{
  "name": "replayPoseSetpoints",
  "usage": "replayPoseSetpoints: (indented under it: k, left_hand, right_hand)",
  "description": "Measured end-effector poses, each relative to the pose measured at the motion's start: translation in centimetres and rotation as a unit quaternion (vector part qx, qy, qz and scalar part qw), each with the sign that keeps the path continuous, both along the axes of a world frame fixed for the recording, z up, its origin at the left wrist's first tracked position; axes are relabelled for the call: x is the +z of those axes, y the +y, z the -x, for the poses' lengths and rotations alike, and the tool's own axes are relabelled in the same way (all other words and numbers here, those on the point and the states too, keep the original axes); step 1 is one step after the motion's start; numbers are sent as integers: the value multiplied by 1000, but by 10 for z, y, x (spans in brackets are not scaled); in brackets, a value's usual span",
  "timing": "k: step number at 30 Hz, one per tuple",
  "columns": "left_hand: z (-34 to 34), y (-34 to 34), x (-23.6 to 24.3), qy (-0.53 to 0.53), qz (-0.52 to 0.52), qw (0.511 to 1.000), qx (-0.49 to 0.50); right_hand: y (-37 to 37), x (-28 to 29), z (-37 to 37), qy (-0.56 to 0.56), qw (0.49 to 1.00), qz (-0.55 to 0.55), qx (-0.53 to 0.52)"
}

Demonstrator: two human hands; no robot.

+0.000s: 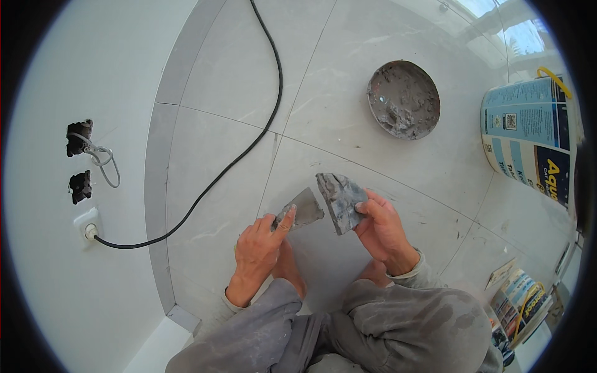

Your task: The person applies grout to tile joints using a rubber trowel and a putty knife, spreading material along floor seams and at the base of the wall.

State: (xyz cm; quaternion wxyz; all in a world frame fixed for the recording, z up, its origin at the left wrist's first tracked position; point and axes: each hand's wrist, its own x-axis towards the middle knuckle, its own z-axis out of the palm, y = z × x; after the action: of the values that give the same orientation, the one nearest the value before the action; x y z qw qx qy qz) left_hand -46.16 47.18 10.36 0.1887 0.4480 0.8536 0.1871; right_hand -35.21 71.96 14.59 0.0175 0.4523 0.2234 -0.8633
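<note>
My right hand point(380, 222) grips a flat, rough piece smeared with grey mortar point(342, 202) between thumb and fingers, tilted up on edge. My left hand point(260, 245) is closed on a thin grey putty knife blade point(305, 210), the index finger laid along its face. Any handle is hidden in the palm. The blade's edge is close beside the mortar-coated piece, with a narrow gap between them. Below both hands, between my legs, is a smooth grey slab point(326, 264). Ahead to the right, a round bowl point(404, 65) holds wet grey mortar point(410, 102).
A black cable point(227, 169) crosses the tiled floor from a wall socket point(89, 227) on the left. Loose wires point(102, 155) hang from a wall hole above it. A large bucket point(525, 124) stands at the right; another bucket point(525, 298) is nearer me.
</note>
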Motion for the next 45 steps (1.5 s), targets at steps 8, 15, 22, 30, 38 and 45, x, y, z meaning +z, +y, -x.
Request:
replayPoseSetpoints:
  k: [8, 15, 22, 30, 38, 45]
  left_hand:
    - [-10, -31, 7, -112, 34, 976, 183]
    - [-13, -52, 18, -120, 22, 956, 268]
    - [-33, -52, 6, -128, -29, 941, 311]
    - [-28, -64, 19, -109, -28, 941, 320]
    - [-25, -56, 25, -120, -35, 939, 319]
    - [-30, -47, 17, -131, -55, 931, 337]
  right_hand:
    - [53, -18, 60, 53, 813, -512, 271]
    - [57, -89, 127, 269, 319, -794, 442]
    - [73, -80, 98, 285, 172, -779, 532]
    - [104, -25, 7, 185, 244, -722, 621]
    - [62, -51, 148, 281, 321, -760, 490]
    - [70, -75, 150, 308, 229, -740, 552]
